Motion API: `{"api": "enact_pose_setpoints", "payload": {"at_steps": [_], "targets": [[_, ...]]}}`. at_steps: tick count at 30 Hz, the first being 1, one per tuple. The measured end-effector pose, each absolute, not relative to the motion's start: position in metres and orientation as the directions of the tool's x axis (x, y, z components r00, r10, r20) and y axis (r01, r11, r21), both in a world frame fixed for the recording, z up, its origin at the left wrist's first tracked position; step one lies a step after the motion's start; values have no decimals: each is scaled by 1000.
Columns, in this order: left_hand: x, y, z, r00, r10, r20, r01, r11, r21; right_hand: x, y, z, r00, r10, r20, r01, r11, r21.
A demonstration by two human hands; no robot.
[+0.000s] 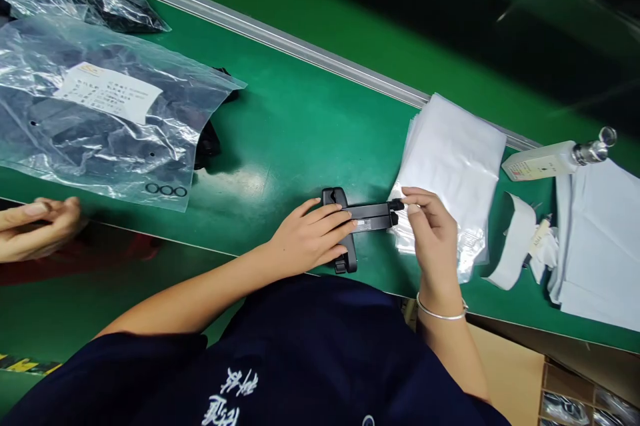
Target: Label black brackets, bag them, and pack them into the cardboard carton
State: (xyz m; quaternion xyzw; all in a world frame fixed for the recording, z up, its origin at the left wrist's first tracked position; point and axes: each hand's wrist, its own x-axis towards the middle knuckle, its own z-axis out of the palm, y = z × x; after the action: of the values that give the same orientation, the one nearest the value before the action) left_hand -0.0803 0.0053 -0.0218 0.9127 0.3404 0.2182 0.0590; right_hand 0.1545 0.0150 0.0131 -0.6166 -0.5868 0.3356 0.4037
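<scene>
A black plastic device (373,216) with a wide crosspiece and a narrower arm lies on the green table (290,139). My left hand (313,236) rests over the crosspiece and the start of the arm, its fingers spread and pressing on it. At the arm's right end, the thumb and fingers of my right hand (430,223) pinch a small black knob (396,205). Just beyond my right hand lies a stack of clear plastic bags (450,153).
Large clear bags of black parts (120,113) fill the left side, near another person's hand (43,229). On the right are a bottle (543,161), a curled white strip (515,243) and white sheets (600,239). A metal rail (300,49) runs along the back edge.
</scene>
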Motion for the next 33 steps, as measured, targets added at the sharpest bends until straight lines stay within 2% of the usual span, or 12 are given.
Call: {"api": "enact_pose_setpoints", "payload": {"at_steps": [4, 11, 18, 24, 33], "targets": [[-81, 10, -19, 690, 652, 313, 592, -758, 275, 158, 16, 5, -75, 997, 8, 546, 48, -836], [-82, 24, 3, 789, 594, 158, 549, -796, 254, 155, 15, -1, -177, 984, 33, 638, 140, -757], [-68, 35, 15, 846, 528, 78, 499, -835, 233, 163, 14, -7, -240, 970, 50, 653, 200, -730], [-83, 31, -2, 852, 476, 218, 449, -878, 166, 179, 21, -29, -226, 972, 72, 717, 216, -662], [-74, 32, -17, 810, 410, 419, 420, -905, 74, 194, 26, -33, -199, 979, -38, 780, 135, -611]]}}
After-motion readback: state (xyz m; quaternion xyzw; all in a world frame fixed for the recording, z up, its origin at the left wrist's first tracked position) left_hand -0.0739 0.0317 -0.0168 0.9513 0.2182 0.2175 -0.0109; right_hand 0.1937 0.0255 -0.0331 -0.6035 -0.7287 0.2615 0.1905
